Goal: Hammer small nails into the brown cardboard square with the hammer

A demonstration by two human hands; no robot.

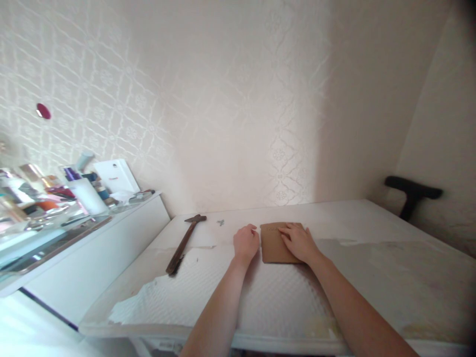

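A brown piece of cardboard [273, 248] lies on the white table, with a row of small marks or holes near its far edge. My right hand [298, 242] rests flat on its right part, fingers stretched out over the surface. Just left of the cardboard, my left hand [246, 243] is on the table with its fingers curled in; whatever is inside them, if anything, is hidden. Farther left lies a hammer [183, 246] with a dark wooden handle, its head pointing away from me. Between hammer and left hand sits a small cluster of nails [220, 222].
A white cabinet [92, 248] on the left is crowded with bottles [88, 195] and a white box [116, 176]. The table top [372, 277] has peeling, worn covering. A black T-shaped armrest [412, 191] stands beyond the right edge. Patterned wall [230, 124] closes the back.
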